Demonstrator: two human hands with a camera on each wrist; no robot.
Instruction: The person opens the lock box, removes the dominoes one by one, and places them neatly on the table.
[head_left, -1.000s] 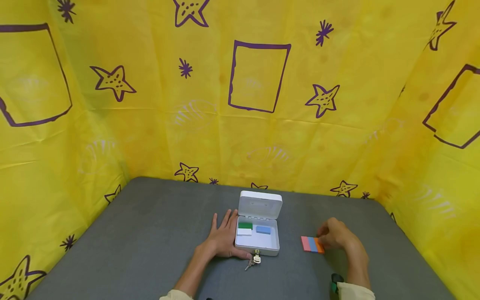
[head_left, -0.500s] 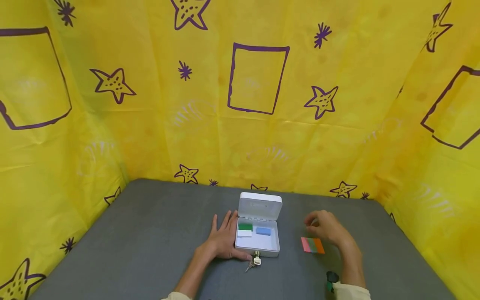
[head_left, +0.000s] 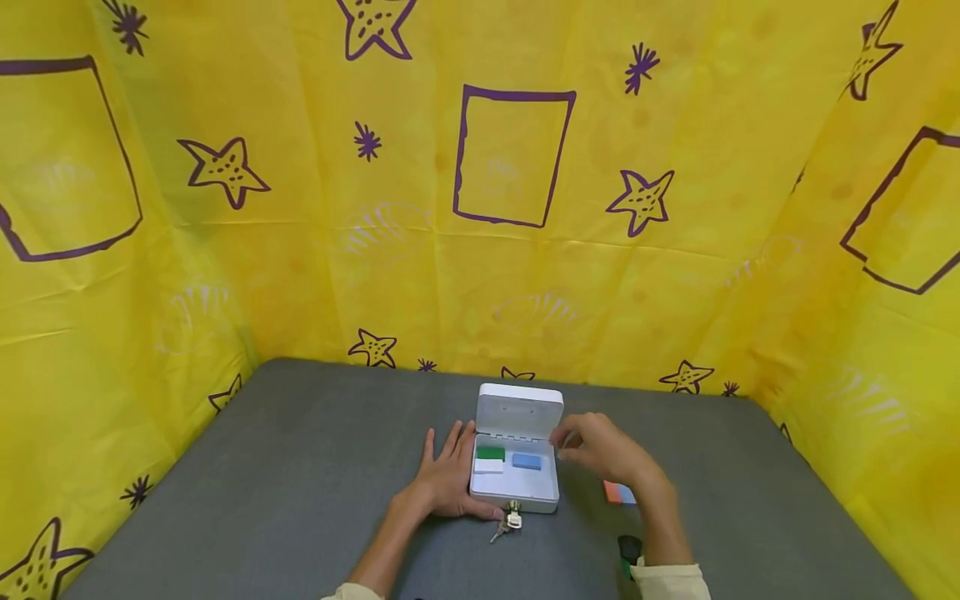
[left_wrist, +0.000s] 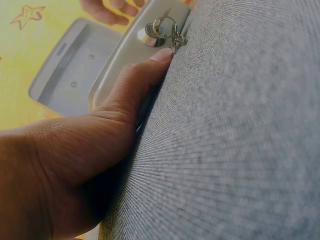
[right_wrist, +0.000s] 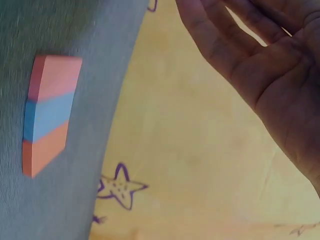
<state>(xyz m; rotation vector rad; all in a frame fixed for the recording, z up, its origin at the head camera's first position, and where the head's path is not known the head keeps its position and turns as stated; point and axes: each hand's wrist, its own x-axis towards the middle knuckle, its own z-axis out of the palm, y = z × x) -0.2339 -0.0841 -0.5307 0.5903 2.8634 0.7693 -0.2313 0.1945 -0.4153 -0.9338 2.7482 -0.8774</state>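
Note:
A small white metal cash box (head_left: pixel 540 505) stands on the table, its lid (head_left: pixel 517 412) raised. Inside lie a green block (head_left: pixel 491 453), a white block (head_left: pixel 488 467) and a light blue block (head_left: pixel 527 462). My left hand (head_left: pixel 448 482) braces the box's left side, fingers spread and thumb (left_wrist: pixel 132 82) along the front lower edge. Keys (head_left: pixel 513 518) hang from the front lock. My right hand (head_left: pixel 600 446) hovers at the box's right rim with bent fingers; I cannot tell whether they hold anything. In the right wrist view its fingertips run out of frame.
Right of the box, a row of a pink block (right_wrist: pixel 60 77), a blue block (right_wrist: pixel 50 116) and an orange block (right_wrist: pixel 46 150) lies on the grey table (head_left: pixel 360 433), partly hidden by my right forearm in the head view. Yellow patterned cloth (head_left: pixel 405 275) surrounds the table.
My right hand has left the row of colored blocks, lifted, and moved left to the box's right rim. My left hand and the box have stayed in place.

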